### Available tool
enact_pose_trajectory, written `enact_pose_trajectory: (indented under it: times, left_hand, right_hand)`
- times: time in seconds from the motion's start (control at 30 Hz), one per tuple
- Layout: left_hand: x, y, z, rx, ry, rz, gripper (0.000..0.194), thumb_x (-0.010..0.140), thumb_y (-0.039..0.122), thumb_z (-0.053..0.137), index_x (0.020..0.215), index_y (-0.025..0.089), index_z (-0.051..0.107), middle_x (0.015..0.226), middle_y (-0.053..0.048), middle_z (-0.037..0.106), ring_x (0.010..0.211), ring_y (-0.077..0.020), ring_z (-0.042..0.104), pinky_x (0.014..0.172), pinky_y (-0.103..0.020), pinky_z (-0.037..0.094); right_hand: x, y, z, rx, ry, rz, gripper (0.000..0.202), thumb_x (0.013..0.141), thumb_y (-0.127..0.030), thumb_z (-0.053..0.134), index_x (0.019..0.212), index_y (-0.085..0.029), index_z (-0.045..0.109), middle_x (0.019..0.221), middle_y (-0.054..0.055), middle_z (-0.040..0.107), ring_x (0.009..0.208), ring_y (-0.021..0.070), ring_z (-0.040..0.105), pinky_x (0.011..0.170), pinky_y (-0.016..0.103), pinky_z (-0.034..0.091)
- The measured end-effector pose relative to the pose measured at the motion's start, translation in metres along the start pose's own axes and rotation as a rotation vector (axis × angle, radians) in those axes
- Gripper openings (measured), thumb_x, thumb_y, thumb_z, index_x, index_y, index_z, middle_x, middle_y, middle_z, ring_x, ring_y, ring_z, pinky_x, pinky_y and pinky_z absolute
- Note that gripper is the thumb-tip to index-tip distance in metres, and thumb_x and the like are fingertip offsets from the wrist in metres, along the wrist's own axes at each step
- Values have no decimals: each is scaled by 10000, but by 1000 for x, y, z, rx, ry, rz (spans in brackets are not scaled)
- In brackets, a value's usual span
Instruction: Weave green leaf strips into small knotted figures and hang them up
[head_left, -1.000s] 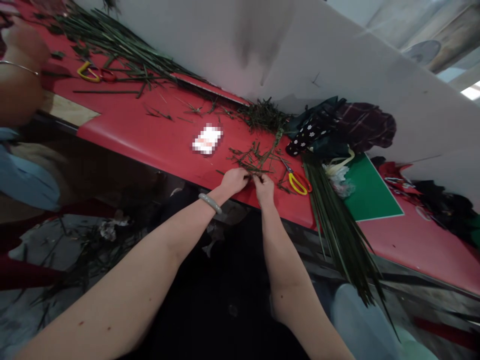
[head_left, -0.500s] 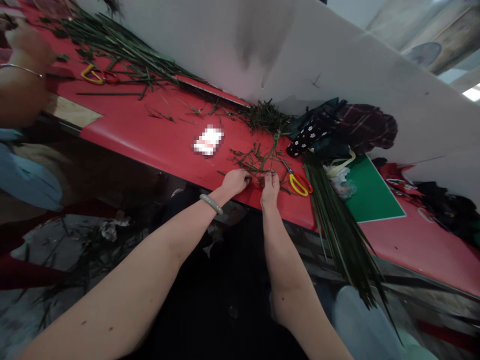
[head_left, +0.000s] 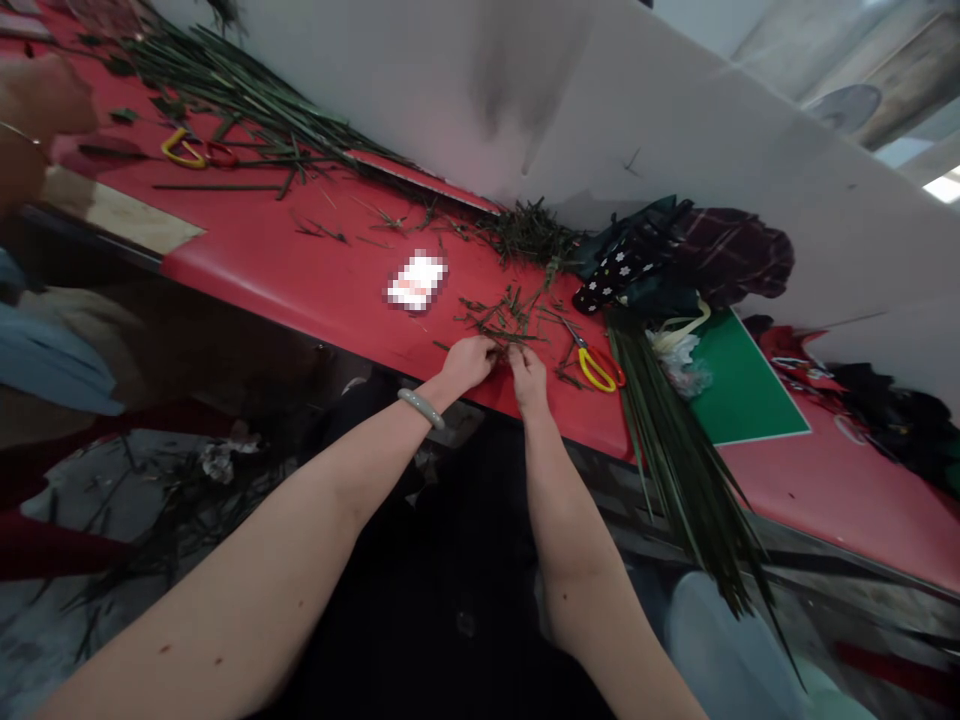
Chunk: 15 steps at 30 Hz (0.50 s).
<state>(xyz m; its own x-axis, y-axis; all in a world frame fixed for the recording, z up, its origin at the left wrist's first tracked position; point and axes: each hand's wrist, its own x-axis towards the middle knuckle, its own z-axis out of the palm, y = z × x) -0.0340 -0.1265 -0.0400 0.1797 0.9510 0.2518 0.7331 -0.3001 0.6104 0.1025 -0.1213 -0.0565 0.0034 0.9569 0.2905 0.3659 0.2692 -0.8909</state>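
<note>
My left hand (head_left: 471, 363), below a bracelet-wearing wrist's reach at the front edge of the red table (head_left: 300, 290), is closed in a pinch on something small and dark that I cannot make out. Close beside it on the right, my right hand (head_left: 528, 374) has its fingers pressed together at the same spot; what they hold is too small to name. Short green stem pieces (head_left: 514, 312) lie scattered just beyond both hands. To their right rest scissors (head_left: 598, 370) with yellow and red handles.
Long green leaves (head_left: 675, 460) hang over the table edge at right, beside a green board (head_left: 750, 390). Dark cloth (head_left: 705, 250) lies against the wall. Another person's hand (head_left: 56, 95), more scissors (head_left: 184, 150) and a stem bundle (head_left: 247, 90) are at left.
My right hand has moved left, nearer my left hand, and its fingers have drawn together. The other person's hand at far left has shifted left.
</note>
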Motion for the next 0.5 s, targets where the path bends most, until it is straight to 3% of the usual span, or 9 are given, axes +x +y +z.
enact_pose_trajectory:
  times: [0.13,0.3,0.5]
  left_hand:
    - [0,0,1,43,-10,18,289,811,220,420,980,190,653,949,-78,662,859,-186,599,757,-286,458]
    - [0,1,1,70,-24,37,266,813,250,426,916,189,664,924,-72,665,846,-190,602,730,-286,461]
    - [-1,1,1,62,-19,16,257,814,239,433,946,182,645,950,-72,662,862,-178,597,757,-281,455]
  right_hand:
    - [-1,-1,1,-26,-37,-36,329,712,-420,529,910,-168,603,950,62,648,895,174,584,865,342,441]
    - [1,6,0,-60,21,-5,286,709,-402,513,830,-162,611,835,53,658,783,173,590,786,337,464]
    - [2,5,-2,-143,12,-16,303,712,-391,505,858,-155,627,841,58,661,795,185,585,783,333,452]
